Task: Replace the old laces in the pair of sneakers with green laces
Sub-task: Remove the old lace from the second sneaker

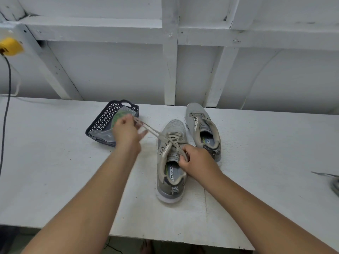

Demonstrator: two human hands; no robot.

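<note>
Two grey sneakers stand on the white table. The near sneaker (171, 162) has its toe pointing away and still carries an old beige lace (156, 132). My left hand (126, 132) pinches that lace and holds it stretched out to the left, above the basket. Over the shoe's tongue, my right hand (196, 162) is closed on the lace's other part. The far sneaker (203, 129) stands behind and to the right, with little lace showing. The green laces (119, 117) lie in a clear plastic bag inside the dark basket.
The dark perforated basket (102, 121) sits left of the shoes. A yellow socket (11, 46) with a black cable hangs at the far left. A grey object (334, 182) lies at the table's right edge. A white framed wall (170, 61) stands behind the table.
</note>
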